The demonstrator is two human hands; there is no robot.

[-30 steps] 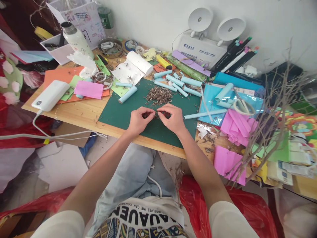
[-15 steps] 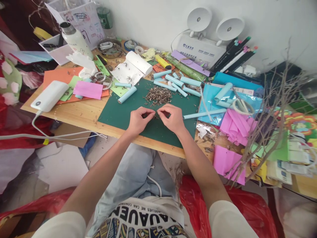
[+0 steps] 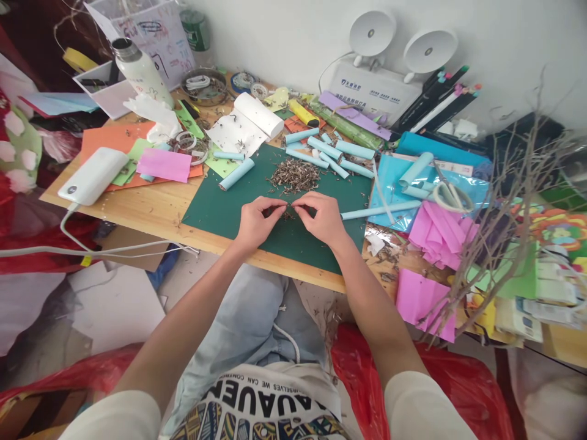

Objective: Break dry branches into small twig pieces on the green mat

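Note:
My left hand [image 3: 260,221] and my right hand [image 3: 318,215] meet fingertip to fingertip over a green cutting mat [image 3: 220,211]. Both are closed in a pinch, thumbs against forefingers. A small dark bit shows between the fingertips, perhaps a scrap of twig, too small to make out. Dark crumbs lie on the mat just below them. Right behind my hands sits a heap of short brown twig pieces [image 3: 294,176]. Light-blue paper tubes [image 3: 325,148] lie in a loose group behind the heap, and another blue tube [image 3: 236,175] rests to its left.
Scissors [image 3: 452,194] lie on a blue packet [image 3: 385,177] at the right, beside pink crepe paper [image 3: 435,235]. Bare branches [image 3: 499,244] jut over the table's right side. A white power bank [image 3: 94,176] and an open bottle [image 3: 140,72] stand left. A yellow cutter [image 3: 302,114] lies behind.
The view has shifted very slightly. My hands stay pinched together in the same place, with only a tiny movement at the fingertips.

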